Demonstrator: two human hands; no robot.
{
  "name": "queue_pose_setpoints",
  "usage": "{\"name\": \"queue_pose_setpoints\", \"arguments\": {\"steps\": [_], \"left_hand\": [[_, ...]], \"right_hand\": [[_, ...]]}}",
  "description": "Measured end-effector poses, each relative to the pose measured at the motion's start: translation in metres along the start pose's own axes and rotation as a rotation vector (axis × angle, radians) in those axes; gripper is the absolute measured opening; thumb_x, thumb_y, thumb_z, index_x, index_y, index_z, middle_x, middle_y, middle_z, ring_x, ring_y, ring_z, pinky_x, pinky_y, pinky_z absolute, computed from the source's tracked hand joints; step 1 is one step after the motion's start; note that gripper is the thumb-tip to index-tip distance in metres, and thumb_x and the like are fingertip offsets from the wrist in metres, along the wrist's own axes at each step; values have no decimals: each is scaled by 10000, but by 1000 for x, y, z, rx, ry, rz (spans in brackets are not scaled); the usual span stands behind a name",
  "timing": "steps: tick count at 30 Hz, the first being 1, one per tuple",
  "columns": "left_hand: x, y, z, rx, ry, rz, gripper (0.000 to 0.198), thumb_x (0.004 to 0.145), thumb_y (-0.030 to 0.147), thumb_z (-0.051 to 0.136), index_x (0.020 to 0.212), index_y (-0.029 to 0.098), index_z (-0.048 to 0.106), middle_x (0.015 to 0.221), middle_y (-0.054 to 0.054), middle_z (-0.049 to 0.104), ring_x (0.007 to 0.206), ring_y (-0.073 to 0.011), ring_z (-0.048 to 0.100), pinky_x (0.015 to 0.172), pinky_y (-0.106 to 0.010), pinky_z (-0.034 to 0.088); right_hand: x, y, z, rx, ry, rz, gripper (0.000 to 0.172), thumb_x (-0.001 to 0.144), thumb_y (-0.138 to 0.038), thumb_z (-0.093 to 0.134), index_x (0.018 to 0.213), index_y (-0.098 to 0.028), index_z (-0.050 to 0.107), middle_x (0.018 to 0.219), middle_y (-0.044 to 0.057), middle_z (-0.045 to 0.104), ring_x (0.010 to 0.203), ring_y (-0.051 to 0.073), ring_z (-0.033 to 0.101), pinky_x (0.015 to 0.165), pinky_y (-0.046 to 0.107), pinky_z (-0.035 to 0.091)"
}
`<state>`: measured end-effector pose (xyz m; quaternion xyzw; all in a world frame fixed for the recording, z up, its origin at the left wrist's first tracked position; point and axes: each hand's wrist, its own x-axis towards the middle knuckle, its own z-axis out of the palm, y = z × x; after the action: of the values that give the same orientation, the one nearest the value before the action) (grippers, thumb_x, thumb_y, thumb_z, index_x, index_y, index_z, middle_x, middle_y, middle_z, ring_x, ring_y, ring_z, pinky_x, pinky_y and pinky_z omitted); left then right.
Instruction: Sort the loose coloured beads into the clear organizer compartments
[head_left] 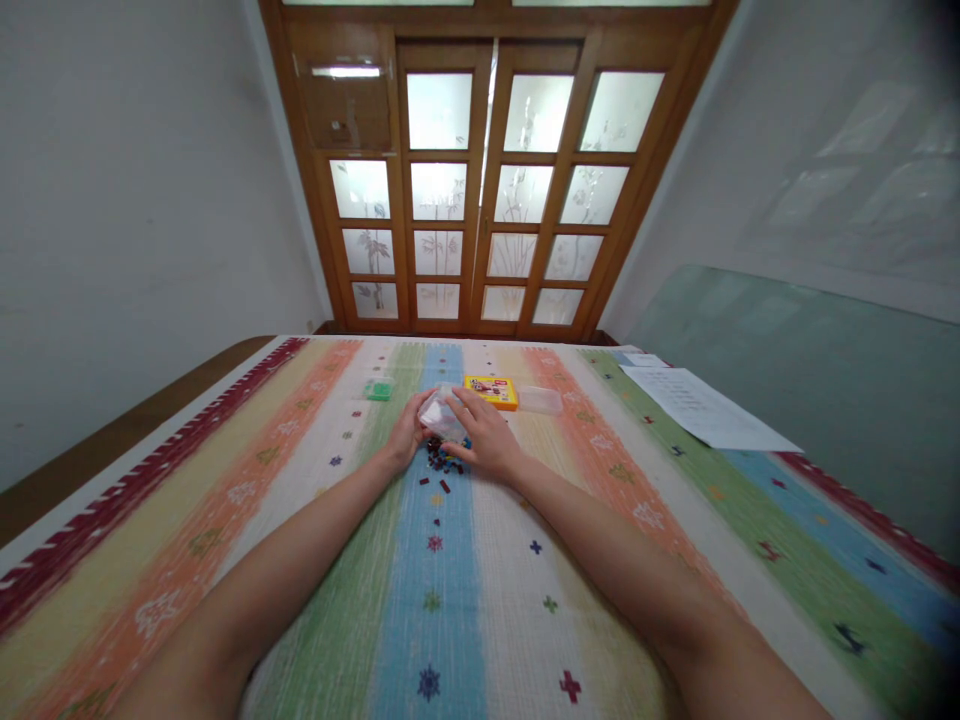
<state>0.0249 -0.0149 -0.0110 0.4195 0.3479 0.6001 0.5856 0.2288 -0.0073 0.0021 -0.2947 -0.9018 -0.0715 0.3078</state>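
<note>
My left hand and my right hand together hold a small clear plastic bag above the striped cloth. Fingers of both hands are closed on the bag. Below the bag lies a heap of small dark red and blue pieces, with a few scattered nearer to me. Just beyond my right hand sits a yellow box, and a clear plastic lid or tray lies to its right.
A small green object lies to the far left of my hands. White printed paper sheets rest at the right on the cloth. A glass pane leans at the right; wooden glazed doors stand behind.
</note>
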Motion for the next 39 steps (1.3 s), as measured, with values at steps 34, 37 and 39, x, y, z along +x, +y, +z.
{"name": "queue_pose_setpoints", "arguments": {"steps": [34,37,39], "left_hand": [[39,31,-127,1463,486,220,513,944,351,529,1431,207,602,1503,-167,525,1415,-345,411,1186,-500,306],[36,29,-132,1554,474,145,529,922,354,564,1437,241,602,1583,-156,453,1473,-389,332,1196,-564,248],[34,30,-131,1591,511,152,498,905,361,593,1390,254,634,1590,-152,443,1482,-400,318,1194,-579,228]], "right_hand": [[110,1,69,-158,-213,17,272,995,-162,566,1251,-181,655,1284,138,687,1244,282,575,1039,412,465],[118,-1,80,-179,-273,80,245,999,-153,543,1210,-186,661,1249,141,695,1211,278,589,1014,395,468],[120,-3,84,-186,-299,117,244,1006,-144,514,1196,-186,662,1227,144,699,1179,274,605,1009,393,465]]}}
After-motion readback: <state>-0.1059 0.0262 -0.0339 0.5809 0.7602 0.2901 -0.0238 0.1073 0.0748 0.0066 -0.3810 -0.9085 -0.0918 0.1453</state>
